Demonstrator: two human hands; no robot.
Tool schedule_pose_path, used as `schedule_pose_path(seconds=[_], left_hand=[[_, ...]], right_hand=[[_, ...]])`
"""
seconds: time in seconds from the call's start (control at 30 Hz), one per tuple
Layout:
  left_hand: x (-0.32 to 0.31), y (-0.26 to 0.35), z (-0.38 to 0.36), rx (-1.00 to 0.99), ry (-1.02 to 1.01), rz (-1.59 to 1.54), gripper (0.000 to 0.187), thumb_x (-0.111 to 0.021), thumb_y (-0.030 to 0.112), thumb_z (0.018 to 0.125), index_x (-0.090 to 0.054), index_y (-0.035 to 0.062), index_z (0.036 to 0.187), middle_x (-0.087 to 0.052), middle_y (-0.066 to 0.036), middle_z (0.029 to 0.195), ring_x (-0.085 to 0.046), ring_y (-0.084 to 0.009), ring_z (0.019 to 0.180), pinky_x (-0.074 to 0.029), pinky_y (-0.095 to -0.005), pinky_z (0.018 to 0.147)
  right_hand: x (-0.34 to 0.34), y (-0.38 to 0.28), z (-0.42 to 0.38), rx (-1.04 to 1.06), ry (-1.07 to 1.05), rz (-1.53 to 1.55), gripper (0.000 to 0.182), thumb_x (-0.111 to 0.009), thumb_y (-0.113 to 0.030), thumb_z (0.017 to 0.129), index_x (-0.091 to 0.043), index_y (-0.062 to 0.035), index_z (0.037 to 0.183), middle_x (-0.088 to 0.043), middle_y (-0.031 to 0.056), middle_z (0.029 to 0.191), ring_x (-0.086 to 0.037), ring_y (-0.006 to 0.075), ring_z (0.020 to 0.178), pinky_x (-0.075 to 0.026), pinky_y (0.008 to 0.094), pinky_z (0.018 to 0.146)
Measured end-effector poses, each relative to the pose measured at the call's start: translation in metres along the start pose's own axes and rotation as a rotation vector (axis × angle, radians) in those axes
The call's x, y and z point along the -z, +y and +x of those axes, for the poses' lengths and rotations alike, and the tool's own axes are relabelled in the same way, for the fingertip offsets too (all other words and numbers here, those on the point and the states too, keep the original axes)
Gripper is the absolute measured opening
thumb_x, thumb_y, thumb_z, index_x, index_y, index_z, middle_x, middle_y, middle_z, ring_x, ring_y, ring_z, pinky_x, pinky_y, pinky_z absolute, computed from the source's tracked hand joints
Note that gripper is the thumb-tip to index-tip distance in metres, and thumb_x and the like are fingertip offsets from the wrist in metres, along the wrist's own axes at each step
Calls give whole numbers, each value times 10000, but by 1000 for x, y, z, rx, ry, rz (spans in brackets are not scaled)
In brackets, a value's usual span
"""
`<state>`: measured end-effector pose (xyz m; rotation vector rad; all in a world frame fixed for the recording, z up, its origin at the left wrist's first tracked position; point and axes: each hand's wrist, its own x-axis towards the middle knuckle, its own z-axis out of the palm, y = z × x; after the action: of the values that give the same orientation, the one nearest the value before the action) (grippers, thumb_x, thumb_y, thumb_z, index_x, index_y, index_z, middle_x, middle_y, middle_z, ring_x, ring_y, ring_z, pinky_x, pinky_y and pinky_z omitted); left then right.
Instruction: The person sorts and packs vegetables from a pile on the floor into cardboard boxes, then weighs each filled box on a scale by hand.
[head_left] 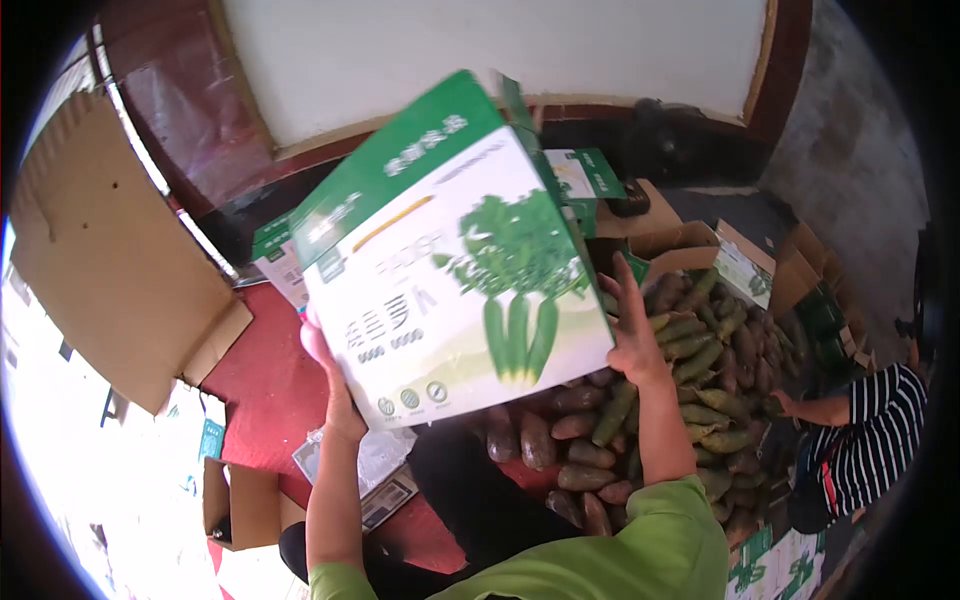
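I hold a box (440, 290) up in front of me, tilted, above my lap. The face toward me is white with a green band along its top edge, and it shows three long green vegetables under a bush of leaves; some of the lettering is too blurred to read. A flap stands out at its upper right corner.

My left hand (327, 362) grips the lower left edge, its fingers partly hidden. My right hand (635, 335) clasps the right edge, with its fingers spread up along the side. The box is between them, touching both.

Below it are my dark trousers (470, 490), and my green sleeve (670, 530) shows beneath my right forearm. Just beside my right arm lies a heap of vegetables (705, 360), some green, some dark reddish. On its far side stand open cartons (690, 238).

At the right, a person in a striped shirt (880, 415) reaches a hand (788, 404) to the heap's edge.

On my left, a pale flat thing (375, 455) lies on the red floor (265, 345), near a small open carton (250, 500). Farther left, a big cardboard sheet (115, 250) leans. A white panel (480, 50) is set in the wall ahead.
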<state>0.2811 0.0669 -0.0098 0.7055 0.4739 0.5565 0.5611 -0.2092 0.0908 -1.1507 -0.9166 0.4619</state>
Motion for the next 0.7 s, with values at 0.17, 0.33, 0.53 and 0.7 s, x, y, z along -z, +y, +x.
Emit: schedule_pose_path(seconds=[0.17, 0.33, 0.53, 0.7], left_hand=[[44, 29, -61, -262, 14, -215, 776, -259, 707, 821, -362, 144, 1344, -424, -66, 1343, -416, -294, 1204, -333, -454, 1008], [77, 49, -127, -497, 124, -326, 664, -317, 640, 858, -394, 169, 1320, -478, -47, 1286, -452, -286, 1165, -363, -461, 976], [109, 70, -178, -695, 253, -332, 531, -386, 484, 901, -423, 112, 1277, -467, -64, 1281, -451, -275, 1158, -358, -443, 984], [140, 75, -208, -943, 365, 120, 364, -519, 230, 887, -450, 49, 1194, -513, -98, 1182, -489, -223, 1112, -433, -367, 913]], right_hand=[[-57, -33, 17, 271, -421, -338, 1208, -778, -402, 492, -101, -71, 1436, -27, 169, 1490, -59, 305, 1375, -136, 431, 1075], [-118, -40, 28, 410, -743, -285, 988, -753, -337, 611, -230, -82, 1409, -49, 196, 1480, -37, 328, 1376, -79, 432, 1088], [-187, 10, 46, 149, -640, 30, 507, -538, -196, 851, -347, -91, 1308, -101, 119, 1490, -64, 257, 1381, -100, 385, 1090], [-223, 49, 54, -53, -554, 165, 401, -475, -146, 901, -351, -77, 1275, -216, 86, 1460, -236, 218, 1328, -235, 350, 1047]])
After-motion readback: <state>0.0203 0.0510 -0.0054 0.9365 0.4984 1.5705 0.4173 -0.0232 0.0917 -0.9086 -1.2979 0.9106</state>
